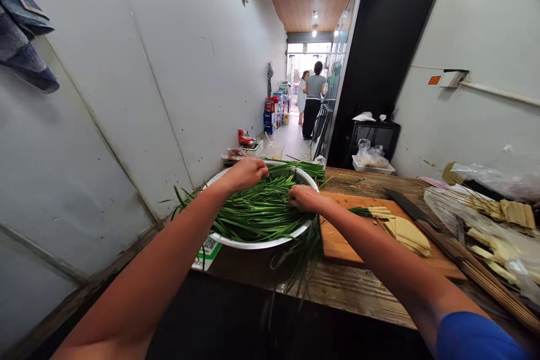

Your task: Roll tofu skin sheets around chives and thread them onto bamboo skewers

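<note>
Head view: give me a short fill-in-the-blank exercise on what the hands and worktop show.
1. Both hands, left hand and right hand, rest on green chives piled in a white ____.
2. The cleaver lies on the wooden ____.
3. The bamboo skewers lie to the ____ of the board.

Missing: bowl; cutting board; right

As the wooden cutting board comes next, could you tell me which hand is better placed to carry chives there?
Probably the right hand: it rests on the long green chives beside the wooden cutting board.
</note>
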The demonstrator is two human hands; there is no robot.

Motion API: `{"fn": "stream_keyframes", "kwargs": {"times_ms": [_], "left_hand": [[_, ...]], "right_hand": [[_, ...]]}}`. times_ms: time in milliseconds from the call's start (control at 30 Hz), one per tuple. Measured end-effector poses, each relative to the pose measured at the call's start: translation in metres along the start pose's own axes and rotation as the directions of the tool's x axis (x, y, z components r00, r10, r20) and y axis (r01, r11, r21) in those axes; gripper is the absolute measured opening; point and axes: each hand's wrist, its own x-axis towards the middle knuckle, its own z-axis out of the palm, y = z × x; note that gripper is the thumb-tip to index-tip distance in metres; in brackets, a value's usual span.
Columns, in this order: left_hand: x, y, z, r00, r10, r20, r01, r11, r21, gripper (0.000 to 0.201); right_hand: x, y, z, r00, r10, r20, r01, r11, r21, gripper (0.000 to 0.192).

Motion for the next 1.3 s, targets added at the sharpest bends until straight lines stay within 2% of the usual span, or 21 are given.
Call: {"fn": "stream_keyframes", "kwargs": {"times_ms": [133, 333, 400, 533, 667, 767, 900, 1000, 1067, 1133, 1200, 1300], "left_hand": [[-0.001, -0.004, 0.007, 1.000, -0.009, 0.023, 0.010, 0.999, -0.049, 0.030], [-0.005, -0.008, 0.008, 0.999, -0.009, 0.049, 0.013, 0.996, -0.085, 0.029], [-0.006, -0.009, 0.009, 0.998, -0.034, 0.054, 0.041, 0.989, -0.143, 0.029], [-0.006, -0.010, 0.021, 0.993, -0.073, 0.091, 0.098, 0.942, -0.320, 0.029], [-0.002, -0.010, 0.043, 0.998, -0.048, 0.049, 0.062, 0.941, -0.333, 0.027], [0.002, -0.010, 0.060, 0.996, -0.073, 0.046, 0.085, 0.896, -0.435, 0.025], [0.005, -0.004, 0.071, 0.988, -0.120, 0.101, 0.157, 0.780, -0.606, 0.021], [0.003, 0.003, 0.067, 0.990, -0.103, 0.092, 0.138, 0.796, -0.590, 0.023], [0.001, 0.007, 0.063, 0.994, -0.081, 0.077, 0.110, 0.808, -0.579, 0.025], [-0.001, 0.010, 0.059, 0.994, -0.079, 0.082, 0.112, 0.804, -0.584, 0.026], [-0.002, 0.011, 0.057, 0.992, -0.088, 0.088, 0.123, 0.805, -0.581, 0.028], [-0.002, 0.013, 0.058, 0.990, -0.106, 0.097, 0.142, 0.811, -0.567, 0.029]], "right_hand": [[0.000, -0.006, -0.002, 0.995, 0.002, 0.104, 0.007, 0.996, -0.087, 0.023], [-0.005, -0.007, -0.016, 0.998, -0.010, 0.064, 0.016, 0.995, -0.103, 0.026], [-0.009, -0.005, -0.024, 0.999, -0.010, 0.048, 0.015, 0.994, -0.105, 0.026], [-0.020, -0.005, -0.043, 0.999, -0.033, -0.015, 0.031, 0.993, -0.110, 0.025], [-0.031, -0.005, -0.065, 0.988, -0.098, -0.119, 0.073, 0.977, -0.198, 0.022], [-0.037, -0.002, -0.077, 0.968, -0.109, -0.226, 0.060, 0.975, -0.213, 0.022], [-0.045, 0.003, -0.081, 0.950, -0.063, -0.306, 0.025, 0.992, -0.126, 0.022], [-0.053, 0.011, -0.079, 0.928, 0.015, -0.371, -0.049, 0.995, -0.084, 0.019], [-0.058, 0.020, -0.075, 0.891, 0.097, -0.444, -0.114, 0.993, -0.013, 0.017], [-0.064, 0.032, -0.067, 0.836, 0.205, -0.508, -0.155, 0.978, 0.140, 0.020], [-0.068, 0.042, -0.055, 0.793, 0.321, -0.519, -0.150, 0.927, 0.344, 0.027], [-0.071, 0.046, -0.034, 0.794, 0.439, -0.420, -0.093, 0.771, 0.630, 0.033]]}}
